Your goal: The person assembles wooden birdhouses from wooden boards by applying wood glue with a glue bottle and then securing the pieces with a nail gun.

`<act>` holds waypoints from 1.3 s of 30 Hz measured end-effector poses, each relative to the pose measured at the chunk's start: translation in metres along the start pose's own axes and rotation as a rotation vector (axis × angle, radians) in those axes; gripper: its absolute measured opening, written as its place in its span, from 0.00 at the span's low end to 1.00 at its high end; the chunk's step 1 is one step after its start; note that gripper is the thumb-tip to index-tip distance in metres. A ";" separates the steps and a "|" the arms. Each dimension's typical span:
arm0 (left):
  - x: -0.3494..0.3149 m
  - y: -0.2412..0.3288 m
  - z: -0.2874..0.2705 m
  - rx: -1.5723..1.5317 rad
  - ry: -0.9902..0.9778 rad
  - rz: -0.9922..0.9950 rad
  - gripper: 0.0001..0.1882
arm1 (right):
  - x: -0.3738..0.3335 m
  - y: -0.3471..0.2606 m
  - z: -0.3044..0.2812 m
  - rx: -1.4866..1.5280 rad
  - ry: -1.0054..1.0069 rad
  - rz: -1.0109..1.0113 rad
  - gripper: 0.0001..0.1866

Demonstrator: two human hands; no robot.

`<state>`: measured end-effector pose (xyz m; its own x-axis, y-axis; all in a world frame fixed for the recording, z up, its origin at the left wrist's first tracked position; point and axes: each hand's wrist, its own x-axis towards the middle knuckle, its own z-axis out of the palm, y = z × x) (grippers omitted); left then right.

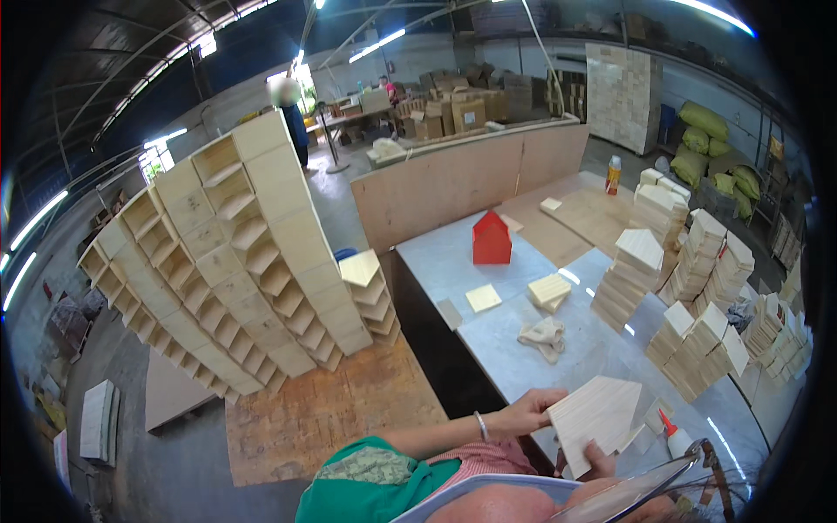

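A pale house-shaped wooden panel (602, 417) with a pointed end is held up over the near edge of the metal-topped table. My left hand (523, 413), with a bracelet at the wrist, grips its left edge; the fingertips are partly hidden behind it. Lower down, my right hand (598, 462) holds the bottom part, thumb on the face. Just right of the panel stands a white glue bottle (677, 438) with a red tip. A crumpled white cloth (544, 336) lies beyond the panel, with small stacked wooden blocks (549, 291) and a square wooden piece (483, 298) farther back.
A red house-shaped box (492, 239) stands farther back on the table (436, 261). Stacks of pointed panels (626, 277) line its right side, near an orange bottle (614, 176). Tall stacks of wooden boxes (235, 261) rise on the left. Another person (295, 122) stands behind them.
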<state>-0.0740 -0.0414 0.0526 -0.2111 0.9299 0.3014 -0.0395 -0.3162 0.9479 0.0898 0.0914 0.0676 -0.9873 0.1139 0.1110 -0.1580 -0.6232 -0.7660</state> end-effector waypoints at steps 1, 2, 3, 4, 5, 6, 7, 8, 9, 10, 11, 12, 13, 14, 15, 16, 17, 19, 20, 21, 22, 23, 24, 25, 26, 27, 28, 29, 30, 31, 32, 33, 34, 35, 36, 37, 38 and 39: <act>-0.005 -0.002 0.000 -0.076 0.026 -0.013 0.16 | 0.004 -0.001 0.012 -0.008 0.116 -0.001 0.31; -0.008 -0.001 -0.005 -0.153 0.051 -0.027 0.17 | 0.010 0.000 0.007 0.062 0.105 0.100 0.30; -0.013 0.011 -0.001 -0.134 0.050 -0.027 0.19 | 0.011 -0.004 0.014 0.037 0.139 0.125 0.29; -0.015 0.021 0.002 -0.118 0.049 -0.028 0.21 | 0.012 -0.009 0.022 0.012 0.175 0.152 0.29; -0.014 0.016 -0.005 -0.185 0.002 -0.019 0.22 | 0.018 -0.010 0.020 0.006 0.173 0.153 0.29; -0.014 0.018 -0.005 -0.195 0.002 -0.021 0.22 | 0.020 -0.008 0.021 0.051 0.142 0.137 0.29; -0.012 0.022 -0.006 -0.169 -0.036 -0.019 0.22 | 0.020 -0.007 0.022 0.097 0.112 0.123 0.29; -0.011 0.026 -0.007 -0.145 -0.074 -0.018 0.22 | 0.018 -0.009 0.022 0.098 0.122 0.133 0.29; -0.008 0.027 -0.011 -0.024 -0.083 0.039 0.25 | 0.019 -0.014 0.028 0.016 0.145 0.137 0.29; -0.008 0.030 -0.013 -0.034 -0.080 0.033 0.25 | 0.020 -0.016 0.031 -0.064 0.167 0.143 0.29; -0.008 0.032 -0.014 0.025 -0.058 0.010 0.26 | 0.020 -0.013 0.031 -0.061 0.175 0.151 0.29; -0.009 0.037 -0.016 0.083 -0.037 -0.013 0.28 | 0.019 -0.009 0.030 -0.096 0.210 0.146 0.28; -0.009 0.041 -0.020 0.245 -0.032 -0.002 0.31 | 0.019 -0.007 0.029 -0.132 0.244 0.136 0.28; -0.009 0.042 -0.021 0.238 -0.034 -0.006 0.31 | 0.019 -0.007 0.028 -0.131 0.251 0.139 0.28; -0.010 0.043 -0.023 0.339 -0.039 0.054 0.31 | 0.018 -0.007 0.028 -0.132 0.238 0.175 0.29; -0.010 0.043 -0.023 0.441 -0.044 0.114 0.30 | 0.017 -0.008 0.029 -0.132 0.225 0.209 0.29; -0.010 0.042 -0.024 0.435 -0.044 0.113 0.30 | 0.017 -0.007 0.027 -0.133 0.229 0.212 0.29; -0.012 0.039 -0.026 0.563 -0.051 0.202 0.27 | 0.016 -0.006 0.023 -0.168 0.187 0.227 0.30; -0.013 0.037 -0.026 0.560 -0.050 0.200 0.27 | 0.014 -0.008 0.024 -0.167 0.189 0.230 0.30; -0.014 0.035 -0.025 0.547 -0.058 0.196 0.25 | 0.013 -0.011 0.027 -0.195 0.208 0.306 0.30; -0.015 0.034 -0.025 0.534 -0.066 0.193 0.23 | 0.012 -0.013 0.029 -0.223 0.226 0.381 0.31; -0.015 0.033 -0.025 0.530 -0.068 0.195 0.23 | 0.011 -0.010 0.027 -0.224 0.231 0.381 0.31; -0.017 0.033 -0.025 0.526 -0.076 0.180 0.23 | 0.009 -0.005 0.024 -0.243 0.220 0.323 0.31; -0.016 0.030 -0.025 0.525 -0.081 0.153 0.23 | 0.009 0.002 0.014 -0.252 0.204 0.271 0.31; -0.017 0.025 -0.027 0.526 -0.077 0.142 0.23 | 0.008 0.011 0.000 -0.243 0.202 0.277 0.31; -0.018 0.022 -0.028 0.510 -0.108 0.062 0.23 | 0.009 0.017 -0.003 -0.293 0.164 0.287 0.32; -0.020 0.019 -0.028 0.494 -0.138 -0.018 0.24 | 0.007 0.020 -0.006 -0.342 0.125 0.297 0.33; -0.021 0.017 -0.028 0.489 -0.141 -0.018 0.24 | 0.003 0.021 -0.009 -0.342 0.131 0.299 0.33; -0.023 0.017 -0.026 0.528 -0.123 0.049 0.26 | 0.006 0.012 0.004 -0.321 0.165 0.314 0.33; -0.025 0.017 -0.025 0.566 -0.104 0.116 0.28 | 0.008 0.007 0.013 -0.299 0.199 0.329 0.33; -0.025 0.015 -0.024 0.560 -0.105 0.114 0.28 | 0.008 0.007 0.014 -0.298 0.205 0.333 0.33; -0.026 0.013 -0.025 0.598 -0.099 0.161 0.31 | 0.007 0.007 0.016 -0.259 0.206 0.318 0.33; -0.026 0.012 -0.025 0.636 -0.093 0.209 0.34 | 0.006 0.007 0.016 -0.220 0.207 0.303 0.33; -0.027 0.012 -0.025 0.632 -0.088 0.204 0.34 | 0.007 0.008 0.016 -0.218 0.207 0.311 0.33; -0.028 0.011 -0.024 0.607 -0.079 0.175 0.36 | 0.007 0.008 0.015 -0.218 0.204 0.303 0.33; -0.028 0.011 -0.024 0.582 -0.070 0.146 0.38 | 0.007 0.009 0.015 -0.217 0.199 0.295 0.33; -0.029 0.011 -0.024 0.580 -0.067 0.142 0.38 | 0.008 0.008 0.016 -0.215 0.200 0.300 0.33; -0.029 0.010 -0.023 0.569 -0.062 0.132 0.38 | 0.009 0.005 0.018 -0.211 0.204 0.318 0.34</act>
<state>-0.0908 -0.0762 0.0506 -0.1207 0.9040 0.4102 0.5170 -0.2956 0.8033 0.0800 0.0755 0.0758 -0.9592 0.1051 -0.2626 0.1817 -0.4827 -0.8567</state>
